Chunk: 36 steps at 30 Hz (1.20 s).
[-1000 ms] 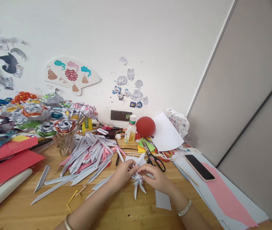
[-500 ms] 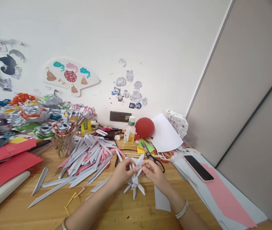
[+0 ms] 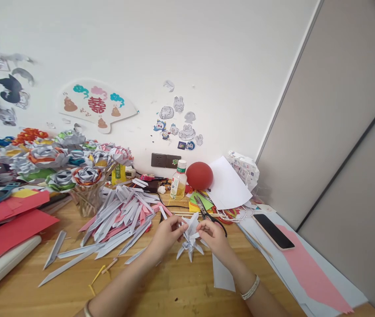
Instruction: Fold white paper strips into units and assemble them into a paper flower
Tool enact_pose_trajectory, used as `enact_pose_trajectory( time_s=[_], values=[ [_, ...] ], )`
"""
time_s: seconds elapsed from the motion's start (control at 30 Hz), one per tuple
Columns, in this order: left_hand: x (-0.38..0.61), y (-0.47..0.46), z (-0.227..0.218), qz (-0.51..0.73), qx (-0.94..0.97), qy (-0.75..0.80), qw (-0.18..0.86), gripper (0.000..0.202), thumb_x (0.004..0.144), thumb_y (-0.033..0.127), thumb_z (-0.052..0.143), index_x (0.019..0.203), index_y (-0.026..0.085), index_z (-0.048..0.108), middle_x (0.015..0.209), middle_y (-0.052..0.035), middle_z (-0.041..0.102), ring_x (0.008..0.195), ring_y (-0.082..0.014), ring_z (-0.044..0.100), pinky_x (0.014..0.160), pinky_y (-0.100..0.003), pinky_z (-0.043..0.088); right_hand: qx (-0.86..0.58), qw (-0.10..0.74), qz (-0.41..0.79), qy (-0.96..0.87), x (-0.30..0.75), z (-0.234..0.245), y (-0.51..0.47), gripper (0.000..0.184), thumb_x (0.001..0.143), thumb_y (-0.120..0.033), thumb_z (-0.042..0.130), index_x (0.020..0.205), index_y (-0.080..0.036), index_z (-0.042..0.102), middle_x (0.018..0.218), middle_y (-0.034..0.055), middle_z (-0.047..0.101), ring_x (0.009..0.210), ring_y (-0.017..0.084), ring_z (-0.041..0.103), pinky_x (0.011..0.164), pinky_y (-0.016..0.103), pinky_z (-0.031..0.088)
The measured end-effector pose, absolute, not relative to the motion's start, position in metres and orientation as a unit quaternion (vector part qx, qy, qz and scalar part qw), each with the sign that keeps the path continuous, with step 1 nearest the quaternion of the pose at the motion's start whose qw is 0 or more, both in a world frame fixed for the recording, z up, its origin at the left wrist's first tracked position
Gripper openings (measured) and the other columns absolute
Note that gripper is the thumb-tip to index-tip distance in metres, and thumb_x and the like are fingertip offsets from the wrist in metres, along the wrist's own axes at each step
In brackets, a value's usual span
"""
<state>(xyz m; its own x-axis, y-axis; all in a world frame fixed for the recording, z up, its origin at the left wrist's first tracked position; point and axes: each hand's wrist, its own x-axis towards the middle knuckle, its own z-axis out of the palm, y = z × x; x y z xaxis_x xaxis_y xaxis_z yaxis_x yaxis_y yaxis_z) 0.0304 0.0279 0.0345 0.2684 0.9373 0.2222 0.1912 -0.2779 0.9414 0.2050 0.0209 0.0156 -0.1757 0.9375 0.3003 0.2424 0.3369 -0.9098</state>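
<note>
Between my two hands is a white folded-paper flower (image 3: 190, 246) with pointed petals spreading out below and above the fingers. My left hand (image 3: 170, 233) pinches its left side, thumb and forefinger closed on the paper. On the other side my right hand (image 3: 213, 234) has its fingers closed on a petal. The very tips of the fingers partly hide the folds. To the left lies a heap of folded white and pink paper strips (image 3: 124, 215). Just behind my right hand rest black-handled scissors (image 3: 207, 211). A white paper piece (image 3: 223, 273) lies under my right wrist.
Paper flowers (image 3: 64, 158) on sticks stand in a clear holder at the left. A bottle (image 3: 178, 180) and a red balloon (image 3: 200, 175) are near the wall. At right, a phone (image 3: 273, 231) lies on paper sheets. Red paper (image 3: 15, 233) covers the left side.
The paper flower has turned and tilted in my fingers, its lower petals now higher and slightly further right. My hands have shifted only a little and still hold it.
</note>
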Motion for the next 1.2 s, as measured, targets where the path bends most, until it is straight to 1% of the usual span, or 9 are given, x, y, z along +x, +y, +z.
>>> enact_pose_trajectory(
  time_s=[0.13, 0.23, 0.4, 0.53, 0.67, 0.83, 1.0, 1.13, 1.2],
  values=[
    [0.033, 0.027, 0.034, 0.439, 0.657, 0.428, 0.438, 0.031, 0.064, 0.047, 0.059, 0.064, 0.017, 0.051, 0.05, 0.0051, 0.051, 0.046, -0.0117, 0.051, 0.048, -0.022, 0.04, -0.432, 0.443, 0.347, -0.705, 0.207, 0.008, 0.024, 0.012, 0.071, -0.015, 0.046, 0.078, -0.018, 0.056, 0.075, 0.0011, 0.059, 0.073, 0.016, 0.057, 0.068, 0.028, 0.046],
    [0.035, 0.027, 0.03, 0.429, 0.655, 0.415, 0.463, 0.03, 0.061, 0.044, 0.062, 0.068, 0.016, 0.054, 0.053, 0.0043, 0.052, 0.048, -0.0116, 0.051, 0.049, -0.023, 0.04, -0.416, 0.439, 0.321, -0.729, 0.207, 0.006, 0.025, 0.015, 0.072, -0.013, 0.044, 0.079, -0.018, 0.057, 0.079, 0.0021, 0.06, 0.076, 0.016, 0.057, 0.071, 0.028, 0.046],
    [0.037, 0.026, 0.031, 0.416, 0.678, 0.401, 0.455, 0.027, 0.064, 0.039, 0.061, 0.075, 0.015, 0.058, 0.054, 0.0048, 0.05, 0.051, -0.011, 0.048, 0.051, -0.023, 0.039, -0.411, 0.452, 0.276, -0.742, 0.204, 0.012, 0.023, 0.012, 0.075, -0.016, 0.047, 0.076, -0.019, 0.059, 0.079, 0.002, 0.061, 0.077, 0.017, 0.057, 0.073, 0.029, 0.045],
    [0.037, 0.022, 0.036, 0.395, 0.717, 0.417, 0.394, 0.021, 0.065, 0.035, 0.059, 0.073, 0.016, 0.06, 0.056, 0.0045, 0.049, 0.055, -0.0111, 0.045, 0.052, -0.021, 0.036, -0.411, 0.454, 0.293, -0.735, 0.204, 0.011, 0.022, 0.006, 0.074, -0.021, 0.053, 0.077, -0.018, 0.058, 0.076, 0.0014, 0.059, 0.074, 0.016, 0.056, 0.069, 0.027, 0.046],
    [0.038, 0.021, 0.037, 0.385, 0.734, 0.426, 0.363, 0.017, 0.068, 0.031, 0.054, 0.075, 0.016, 0.061, 0.06, 0.0032, 0.051, 0.058, -0.0119, 0.044, 0.055, -0.021, 0.035, -0.417, 0.453, 0.313, -0.724, 0.205, 0.009, 0.023, 0.008, 0.073, -0.024, 0.058, 0.077, -0.018, 0.058, 0.077, 0.002, 0.06, 0.075, 0.016, 0.057, 0.069, 0.028, 0.046],
    [0.038, 0.022, 0.035, 0.379, 0.736, 0.427, 0.363, 0.018, 0.069, 0.029, 0.053, 0.076, 0.016, 0.062, 0.059, 0.0032, 0.05, 0.057, -0.0121, 0.045, 0.054, -0.021, 0.035, -0.421, 0.456, 0.337, -0.708, 0.204, 0.008, 0.024, 0.01, 0.07, -0.023, 0.061, 0.078, -0.017, 0.058, 0.078, 0.0024, 0.061, 0.075, 0.016, 0.057, 0.07, 0.028, 0.047],
    [0.037, 0.023, 0.033, 0.375, 0.744, 0.403, 0.378, 0.022, 0.073, 0.032, 0.05, 0.08, 0.016, 0.063, 0.068, -0.0008, 0.057, 0.065, -0.015, 0.051, 0.06, -0.024, 0.04, -0.413, 0.463, 0.368, -0.692, 0.205, 0.006, 0.026, 0.01, 0.069, -0.021, 0.061, 0.077, -0.017, 0.057, 0.076, 0.0011, 0.06, 0.073, 0.015, 0.057, 0.068, 0.028, 0.046],
    [0.037, 0.026, 0.027, 0.417, 0.705, 0.39, 0.421, 0.026, 0.072, 0.029, 0.048, 0.095, 0.016, 0.054, 0.07, 0.0003, 0.057, 0.066, -0.0148, 0.054, 0.062, -0.025, 0.043, -0.411, 0.466, 0.377, -0.687, 0.207, 0.002, 0.028, 0.011, 0.07, -0.02, 0.06, 0.08, -0.017, 0.057, 0.077, 0.0011, 0.059, 0.073, 0.015, 0.056, 0.068, 0.028, 0.046],
    [0.038, 0.027, 0.027, 0.424, 0.708, 0.396, 0.404, 0.02, 0.073, 0.026, 0.046, 0.09, 0.017, 0.051, 0.068, 0.0016, 0.056, 0.063, -0.0135, 0.054, 0.06, -0.024, 0.043, -0.409, 0.466, 0.374, -0.69, 0.207, 0.001, 0.029, 0.012, 0.07, -0.021, 0.059, 0.082, -0.017, 0.057, 0.078, 0.0016, 0.059, 0.075, 0.016, 0.056, 0.069, 0.028, 0.046]
  ],
)
